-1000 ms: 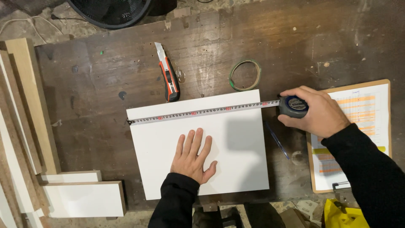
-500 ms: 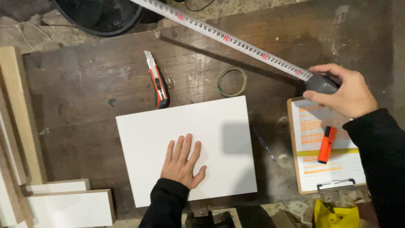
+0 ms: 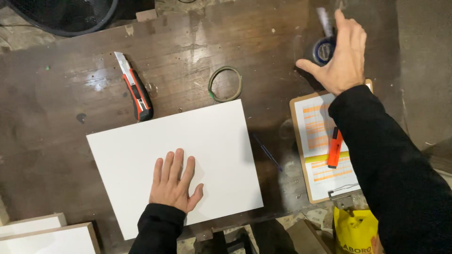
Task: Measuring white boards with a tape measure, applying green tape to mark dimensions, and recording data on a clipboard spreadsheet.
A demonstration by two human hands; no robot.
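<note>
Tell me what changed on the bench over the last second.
The tape measure came off the white panel: the right hand lifted it up and away to the far right, and its blade has almost fully retracted. The left hand stayed flat on the panel. Utility knife, tape ring and clipboard lie as before.

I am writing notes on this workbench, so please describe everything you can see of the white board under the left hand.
The white board is a flat, smooth rectangular panel, plain white with no marks showing, possibly laminated. It lies flat on the dark wooden table, turned slightly so its edges run askew, and its near edge reaches the table's front edge. The left hand rests palm down on its lower middle, fingers spread. A ring of tape lies close to its far edge. Its thickness cannot be judged.
</note>
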